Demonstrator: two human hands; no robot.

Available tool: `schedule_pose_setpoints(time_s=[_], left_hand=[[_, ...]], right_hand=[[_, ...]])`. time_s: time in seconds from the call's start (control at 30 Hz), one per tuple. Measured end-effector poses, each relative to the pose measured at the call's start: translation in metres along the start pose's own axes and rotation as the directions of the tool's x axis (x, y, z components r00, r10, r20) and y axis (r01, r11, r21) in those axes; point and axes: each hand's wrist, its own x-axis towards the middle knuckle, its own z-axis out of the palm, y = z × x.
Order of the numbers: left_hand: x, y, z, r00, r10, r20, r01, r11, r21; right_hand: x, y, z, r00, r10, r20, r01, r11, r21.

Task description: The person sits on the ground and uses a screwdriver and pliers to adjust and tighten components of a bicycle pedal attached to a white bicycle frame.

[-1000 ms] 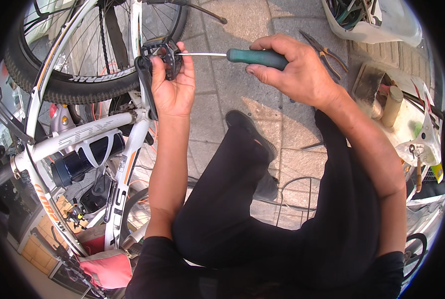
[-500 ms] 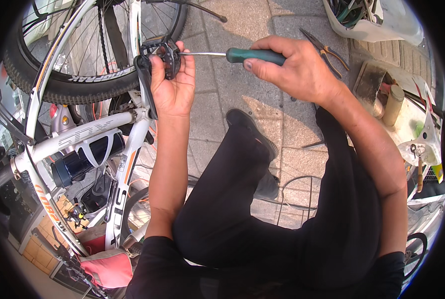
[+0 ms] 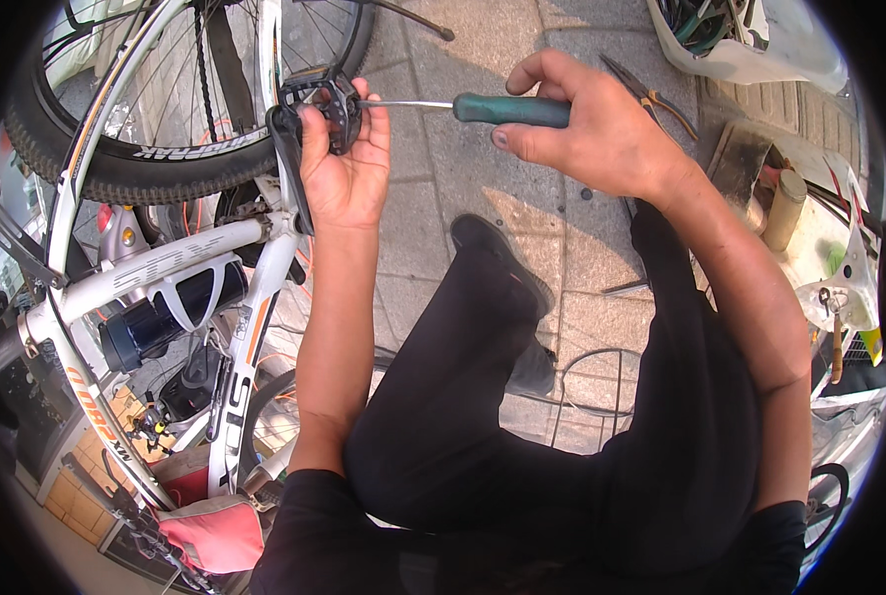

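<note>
Closely gripped at the upper left of the head view, a black bicycle pedal with a toothed cage [image 3: 342, 101] sits at the end of a dark crank arm [image 3: 290, 164]. The left hand [image 3: 344, 178] is partly closed around it, thumb on the near side and fingers curled along its right side. Against that side, by the fingertips, lies the tip of a screwdriver with a dark green handle and a thin steel shaft [image 3: 512, 110]; exactly where the tip bears cannot be told. The right hand [image 3: 617, 134] grasps the handle's rear end loosely, thumb along its lower edge and index finger arched above, apart from it.

Behind the pedal stands a white bicycle frame with orange trim [image 3: 165, 253], a cylindrical dark bottle [image 3: 150, 332] resting in its white cage [image 3: 197, 309]. Beyond the right hand, steel pliers with black-and-orange handles [image 3: 651, 97] lie on grey paving stones [image 3: 503, 178]. Farther out, a translucent whitish plastic bin [image 3: 795, 59] holds a jumble of dark and green items, too tangled to tell apart. Below it, a grimy pale tray [image 3: 810, 253] carries an upright tan cylindrical container [image 3: 785, 211], its contents hidden.
</note>
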Motion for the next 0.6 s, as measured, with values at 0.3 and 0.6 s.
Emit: schedule_pose_setpoints(time_s=[0.3,0.6], left_hand=[[0.000,0.001,-0.002,0.999,-0.026,0.030,0.026,1.000,-0.013],[0.000,-0.001,0.001,1.000,0.003,-0.004,-0.003,1.000,-0.009]], right_hand=[[0.001,-0.007,-0.010,0.989,-0.146,-0.040,0.141,0.985,-0.095],[0.002,-0.009,-0.009,0.994,-0.105,-0.018,0.103,0.990,-0.101]])
